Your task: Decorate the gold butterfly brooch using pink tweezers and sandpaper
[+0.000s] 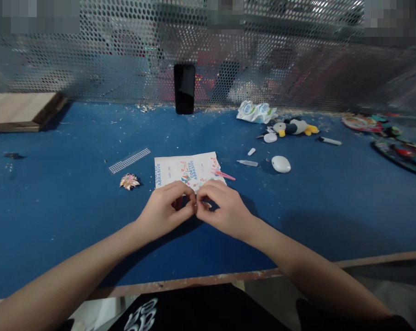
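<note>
My left hand (pixel 169 204) and my right hand (pixel 225 207) meet over the front edge of a paper sheet printed "COATED ABRASIVE" (pixel 173 168). Both are closed in a pinch, thumbs against fingertips, touching or nearly touching each other. Whatever lies between the fingertips is too small to make out. Through the gap of my right hand shows a small shiny copper-coloured piece (pixel 207 206), partly hidden by the fingers. Left of the sheet lies a shiny leaf-shaped ornament (pixel 129 181). A pair of pink tweezers (pixel 224 174) rests over the sheet's right edge.
A strip of small rhinestones (pixel 129 160) lies behind the ornament. Right of the sheet are a small clear tube (pixel 248 163) and a white rounded case (pixel 281 164). A phone (pixel 185 89) leans on the perforated metal screen; a plush duck (pixel 293 127) and wooden boards (pixel 18 110) lie farther back.
</note>
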`<state>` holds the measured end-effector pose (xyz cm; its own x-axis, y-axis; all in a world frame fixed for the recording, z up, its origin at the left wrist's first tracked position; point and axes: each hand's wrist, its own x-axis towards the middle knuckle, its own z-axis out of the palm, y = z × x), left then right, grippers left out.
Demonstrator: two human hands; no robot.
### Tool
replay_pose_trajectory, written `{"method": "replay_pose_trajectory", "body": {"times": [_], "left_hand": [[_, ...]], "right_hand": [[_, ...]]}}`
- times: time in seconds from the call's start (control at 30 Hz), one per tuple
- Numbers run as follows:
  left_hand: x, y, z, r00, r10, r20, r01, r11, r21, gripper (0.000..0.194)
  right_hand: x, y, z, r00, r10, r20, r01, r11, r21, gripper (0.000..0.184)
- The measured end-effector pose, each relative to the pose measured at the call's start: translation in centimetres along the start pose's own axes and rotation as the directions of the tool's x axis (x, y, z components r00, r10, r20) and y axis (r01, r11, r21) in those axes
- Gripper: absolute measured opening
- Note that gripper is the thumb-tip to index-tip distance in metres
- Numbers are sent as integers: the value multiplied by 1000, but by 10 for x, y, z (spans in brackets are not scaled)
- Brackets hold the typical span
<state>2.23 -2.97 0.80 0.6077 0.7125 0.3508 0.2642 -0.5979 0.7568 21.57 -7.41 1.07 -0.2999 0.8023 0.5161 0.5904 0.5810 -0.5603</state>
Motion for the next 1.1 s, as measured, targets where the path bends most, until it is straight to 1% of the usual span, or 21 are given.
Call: {"method": "replay_pose_trajectory", "body": {"times": [0.1, 0.2, 0.37, 0.43, 0.63, 0.73, 0.87, 1.0, 1.1], "left_hand": [[0, -2, 1, 999, -27, 22, 28, 998, -47, 7], [0, -2, 2, 994, -84, 66, 91, 989, -115, 8], [4, 0, -1, 968, -178, 178, 210, 960, -184, 13], [6, 0, -3, 959, -194, 205, 234, 953, -193, 13], [5, -2, -4, 966, -152, 209, 185, 971, -149, 7], [5, -2, -3, 961, -169, 219, 205, 967, -150, 8], [6, -2, -2, 952, -204, 227, 247, 952, -181, 13], [8, -2, -1, 958, -208, 195, 244, 952, -185, 14], [8, -3, 0, 957, -217, 193, 251, 953, -170, 14]], "right_hand": [[0, -1, -1, 1000, 18, 14, -18, 999, 33, 16], [1, -2, -3, 999, 44, 27, -46, 996, 72, 16], [1, -4, -3, 996, 80, 35, -83, 990, 112, 16], [1, -3, -3, 995, 93, 43, -97, 988, 122, 16], [1, -1, -3, 987, 113, 112, -127, 983, 133, 16], [1, 0, -3, 986, 112, 125, -129, 983, 132, 15], [0, -1, -2, 986, 119, 120, -133, 984, 119, 15], [-1, 0, 0, 988, 125, 96, -134, 987, 92, 15], [-2, 2, 1, 989, 107, 98, -114, 991, 73, 15]]}}
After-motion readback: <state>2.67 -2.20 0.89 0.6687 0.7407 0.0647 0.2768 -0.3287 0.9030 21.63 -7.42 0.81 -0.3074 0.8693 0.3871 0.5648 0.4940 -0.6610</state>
